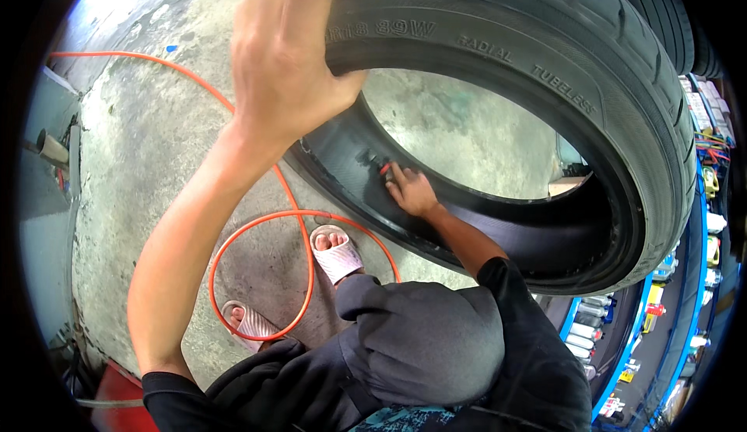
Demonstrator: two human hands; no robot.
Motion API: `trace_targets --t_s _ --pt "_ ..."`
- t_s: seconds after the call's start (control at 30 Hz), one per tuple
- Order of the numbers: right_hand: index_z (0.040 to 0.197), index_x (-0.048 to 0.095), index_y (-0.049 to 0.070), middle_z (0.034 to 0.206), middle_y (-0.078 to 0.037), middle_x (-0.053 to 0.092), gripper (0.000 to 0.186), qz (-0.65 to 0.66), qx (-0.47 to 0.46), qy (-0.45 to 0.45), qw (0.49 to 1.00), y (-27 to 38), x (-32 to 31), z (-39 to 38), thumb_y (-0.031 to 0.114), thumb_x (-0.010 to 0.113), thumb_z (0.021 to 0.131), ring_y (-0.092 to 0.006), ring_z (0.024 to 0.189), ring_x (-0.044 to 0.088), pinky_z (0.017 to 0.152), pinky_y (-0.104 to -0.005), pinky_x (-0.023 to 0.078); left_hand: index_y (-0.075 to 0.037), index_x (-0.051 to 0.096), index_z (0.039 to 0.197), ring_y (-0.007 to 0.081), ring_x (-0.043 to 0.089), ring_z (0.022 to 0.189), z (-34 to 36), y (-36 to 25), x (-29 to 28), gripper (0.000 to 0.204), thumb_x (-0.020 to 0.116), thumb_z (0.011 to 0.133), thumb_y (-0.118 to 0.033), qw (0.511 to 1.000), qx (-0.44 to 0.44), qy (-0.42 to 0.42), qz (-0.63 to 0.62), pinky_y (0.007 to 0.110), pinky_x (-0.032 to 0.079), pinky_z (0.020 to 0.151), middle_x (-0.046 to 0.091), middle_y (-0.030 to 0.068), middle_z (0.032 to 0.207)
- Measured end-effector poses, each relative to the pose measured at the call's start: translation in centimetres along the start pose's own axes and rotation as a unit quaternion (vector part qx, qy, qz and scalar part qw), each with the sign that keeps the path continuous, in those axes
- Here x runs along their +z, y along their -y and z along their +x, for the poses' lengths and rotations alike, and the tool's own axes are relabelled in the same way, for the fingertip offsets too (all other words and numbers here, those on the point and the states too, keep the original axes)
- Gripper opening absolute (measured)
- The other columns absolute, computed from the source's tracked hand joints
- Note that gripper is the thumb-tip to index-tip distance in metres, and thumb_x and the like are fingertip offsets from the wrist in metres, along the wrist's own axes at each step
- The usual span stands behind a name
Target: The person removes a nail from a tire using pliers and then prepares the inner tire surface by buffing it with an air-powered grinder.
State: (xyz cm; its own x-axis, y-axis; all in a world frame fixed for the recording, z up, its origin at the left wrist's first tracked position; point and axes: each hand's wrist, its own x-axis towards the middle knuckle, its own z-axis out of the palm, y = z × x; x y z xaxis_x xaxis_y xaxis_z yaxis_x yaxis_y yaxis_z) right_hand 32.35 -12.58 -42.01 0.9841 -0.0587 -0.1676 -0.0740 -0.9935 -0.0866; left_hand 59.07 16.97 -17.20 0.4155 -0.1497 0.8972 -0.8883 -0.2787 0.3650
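Note:
A large black tire [510,55] stands tilted in front of me, its inner wall facing my right arm. My left hand [284,55] grips its left side, with the thumb lying over the inner edge and the fingertips out of view at the top. Inside the tire, my right hand [412,191] is closed around a small thing with a red part [385,169], mostly covered by the fingers. That hand is close to a dark scuffed patch [367,156] on the inner lining. What kind of thing it holds cannot be made out.
An orange hose [305,214] loops over the concrete floor [156,191] around my sandalled feet [337,253]. Blue-edged shelves [638,315] with bottles and boxes curve along the right. More tires [654,12] stand at the upper right. Something red [117,393] is at the lower left.

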Motion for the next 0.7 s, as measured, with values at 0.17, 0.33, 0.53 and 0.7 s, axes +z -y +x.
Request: trace_targets --t_s 0.17,0.33,0.53,0.7 --pt "0.148 0.045 -0.002 0.107 -0.022 0.068 0.061 -0.004 -0.019 0.053 0.998 -0.6 -0.7 -0.8 0.037 0.056 0.102 -0.0384 0.099 0.066 0.088 -0.0475 0.05 -0.003 0.039 0.15 0.0418 0.057 0.119 -1.8 2.0 3.3 0.1 0.086 0.062 -0.005 0.993 -0.074 -0.069 -0.064 0.05 0.047 0.1 0.056 0.0246 0.13" --pt "0.148 0.045 -0.001 0.104 -0.021 0.067 0.062 -0.012 -0.038 0.023 0.999 -0.9 -0.1 -1.2 0.037 0.056 0.102 -0.0402 0.095 0.065 0.087 -0.049 0.051 -0.003 0.04 0.15 0.0418 0.057 0.119 -0.4 0.7 0.6 0.1 0.086 0.061 -0.006 0.999 0.018 -0.031 -0.016 0.049 0.047 0.1 0.055 0.0253 0.13" --pt "0.149 0.045 0.0 0.104 -0.021 0.067 0.061 -0.01 -0.013 0.037 0.999 -1.6 -0.1 -1.5 0.038 0.056 0.102 -0.0414 0.095 0.065 0.088 -0.0497 0.052 -0.003 0.04 0.15 0.0424 0.055 0.122 -0.6 0.5 0.3 0.099 0.085 0.061 -0.006 1.0 -0.006 -0.007 -0.005 0.05 0.047 0.101 0.054 0.0258 0.132" --pt "0.15 0.045 -0.001 0.104 -0.022 0.067 0.062 0.005 0.0 0.045 0.999 -1.6 -0.4 -1.6 0.038 0.056 0.102 -0.0412 0.096 0.064 0.09 -0.0491 0.051 -0.003 0.04 0.15 0.0423 0.055 0.123 -0.2 -0.1 0.0 0.1 0.085 0.061 -0.006 1.0 -0.01 0.002 -0.002 0.05 0.047 0.102 0.052 0.0256 0.134"
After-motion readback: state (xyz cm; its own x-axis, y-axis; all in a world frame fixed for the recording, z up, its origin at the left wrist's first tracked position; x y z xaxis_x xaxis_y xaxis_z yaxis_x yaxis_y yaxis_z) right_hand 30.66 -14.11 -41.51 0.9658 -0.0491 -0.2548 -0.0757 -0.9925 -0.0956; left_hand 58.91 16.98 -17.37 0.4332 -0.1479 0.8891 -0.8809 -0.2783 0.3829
